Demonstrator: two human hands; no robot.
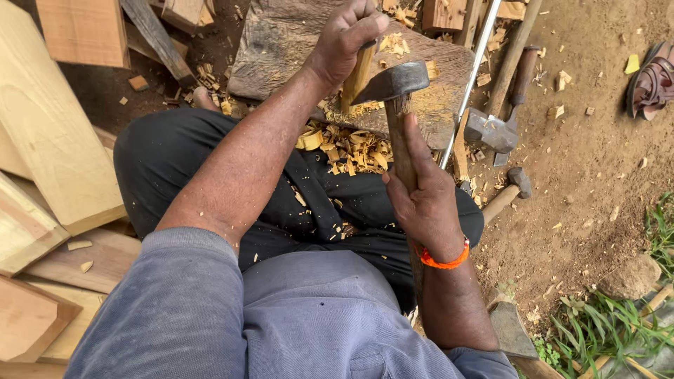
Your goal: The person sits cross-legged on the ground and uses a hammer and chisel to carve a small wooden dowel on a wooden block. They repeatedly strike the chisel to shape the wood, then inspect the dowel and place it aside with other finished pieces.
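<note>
My left hand [345,38] is closed around a short yellow wooden piece [358,74], held upright on a worn grey chopping block [281,42]. My right hand [421,196] grips the wooden handle of an adze-like tool whose dark metal head [393,83] lies against the wooden piece, just below my left hand. An orange band circles my right wrist. Yellow wood shavings [347,147] are piled on my black trousers and at the foot of the block.
Pale wooden boards [49,133] are stacked at the left. On the dirt at the right lie a hammer [491,130], another small hammer [516,184], a metal rod [470,77] and a sandal [653,81]. Grass grows at the lower right.
</note>
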